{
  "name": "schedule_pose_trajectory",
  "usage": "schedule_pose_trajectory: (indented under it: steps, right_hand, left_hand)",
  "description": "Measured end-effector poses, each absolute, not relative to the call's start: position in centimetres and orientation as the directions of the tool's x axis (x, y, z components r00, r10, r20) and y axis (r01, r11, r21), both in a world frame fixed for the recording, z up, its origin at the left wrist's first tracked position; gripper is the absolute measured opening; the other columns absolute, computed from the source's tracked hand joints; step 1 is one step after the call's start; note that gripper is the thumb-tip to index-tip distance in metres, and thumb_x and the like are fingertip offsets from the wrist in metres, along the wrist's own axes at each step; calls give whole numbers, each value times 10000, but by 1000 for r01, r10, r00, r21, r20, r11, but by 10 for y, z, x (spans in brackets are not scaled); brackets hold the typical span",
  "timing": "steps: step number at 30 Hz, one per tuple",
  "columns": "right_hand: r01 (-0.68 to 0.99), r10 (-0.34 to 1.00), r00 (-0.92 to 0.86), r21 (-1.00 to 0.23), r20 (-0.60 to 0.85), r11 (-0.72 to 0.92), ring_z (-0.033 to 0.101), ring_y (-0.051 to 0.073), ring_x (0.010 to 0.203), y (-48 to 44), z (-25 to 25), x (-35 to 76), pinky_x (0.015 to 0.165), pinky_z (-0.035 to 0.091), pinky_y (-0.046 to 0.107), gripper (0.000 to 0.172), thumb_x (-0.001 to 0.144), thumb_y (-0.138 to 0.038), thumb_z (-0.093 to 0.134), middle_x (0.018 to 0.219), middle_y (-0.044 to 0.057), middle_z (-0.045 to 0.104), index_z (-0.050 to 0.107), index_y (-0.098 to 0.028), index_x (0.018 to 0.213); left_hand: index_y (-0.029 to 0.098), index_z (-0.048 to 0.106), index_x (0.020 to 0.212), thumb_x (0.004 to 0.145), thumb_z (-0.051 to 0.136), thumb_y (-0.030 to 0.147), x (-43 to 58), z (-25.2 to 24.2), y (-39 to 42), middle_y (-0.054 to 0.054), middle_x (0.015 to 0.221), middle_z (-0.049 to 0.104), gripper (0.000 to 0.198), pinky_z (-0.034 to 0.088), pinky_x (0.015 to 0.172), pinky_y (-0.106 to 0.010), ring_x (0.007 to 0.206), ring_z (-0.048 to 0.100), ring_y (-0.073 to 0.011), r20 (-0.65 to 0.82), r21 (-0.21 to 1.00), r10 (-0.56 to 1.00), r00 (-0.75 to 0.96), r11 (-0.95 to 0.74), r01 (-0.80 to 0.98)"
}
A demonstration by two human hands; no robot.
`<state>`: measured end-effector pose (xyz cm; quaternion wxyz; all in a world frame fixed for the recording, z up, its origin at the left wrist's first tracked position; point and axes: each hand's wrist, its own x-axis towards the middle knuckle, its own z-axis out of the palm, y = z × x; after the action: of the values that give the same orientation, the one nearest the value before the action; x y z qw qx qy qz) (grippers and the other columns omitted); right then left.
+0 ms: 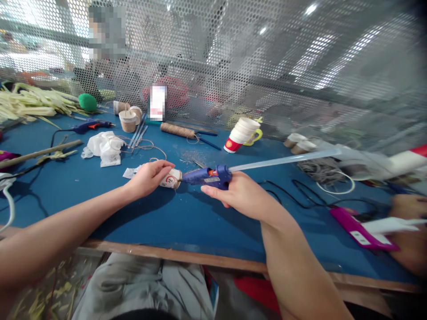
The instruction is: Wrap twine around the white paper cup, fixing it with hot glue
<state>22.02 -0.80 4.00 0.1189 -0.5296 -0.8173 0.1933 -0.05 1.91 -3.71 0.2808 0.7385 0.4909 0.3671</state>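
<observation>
Right hand (245, 195) wraps the blue plastic glue gun (213, 178), nozzle (179, 180) aimed left at the right end of the small white printed cup (171, 179), lying left-to-right, gripped by the left hand (147, 178).

Craft workshop, your station.
Before you: blue counter (207, 231), glue guns (218, 178), twine spool (176, 130), stacked cups (240, 134), perforated screen (227, 53).

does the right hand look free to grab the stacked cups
Probably not: the right hand holds the blue glue gun, and its glue stick crosses between hand and stacked cups.
</observation>
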Motion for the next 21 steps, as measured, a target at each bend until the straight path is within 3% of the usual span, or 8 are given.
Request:
schedule_pose_trajectory:
  steps: [6, 15, 21]
  right_hand:
    - [790, 928, -372, -524, 4, 319, 498, 106, 384, -3, 41, 218, 450, 392, 231, 379, 769, -416, 525, 397, -28, 507, 454, -199, 467]
    - [779, 937, -350, -554, 3, 293, 508, 109, 411, 9, 31, 215, 489, 396, 232, 350, 773, -405, 526, 383, -19, 504, 530, -166, 518]
    - [581, 953, -303, -797, -27, 163, 427, 75, 388, 24, 26, 221, 419, 341, 218, 227, 701, -356, 613, 448, -38, 502, 540, -153, 629]
  left_hand:
    - [141, 618, 988, 852, 388, 373, 0, -37, 18, -67, 877, 686, 354, 463, 653, -275, 755, 612, -177, 264, 791, 933, 245, -355, 498]
    - [134, 621, 977, 845, 397, 356, 2, -35, 16, -78, 907, 687, 343, 472, 704, -289, 806, 621, -189, 269, 800, 933, 240, -355, 483]
    - [142, 598, 1024, 858, 402, 344, 1, -38, 16, -56, 864, 674, 327, 473, 670, -266, 749, 613, -160, 296, 826, 923, 245, -377, 420]
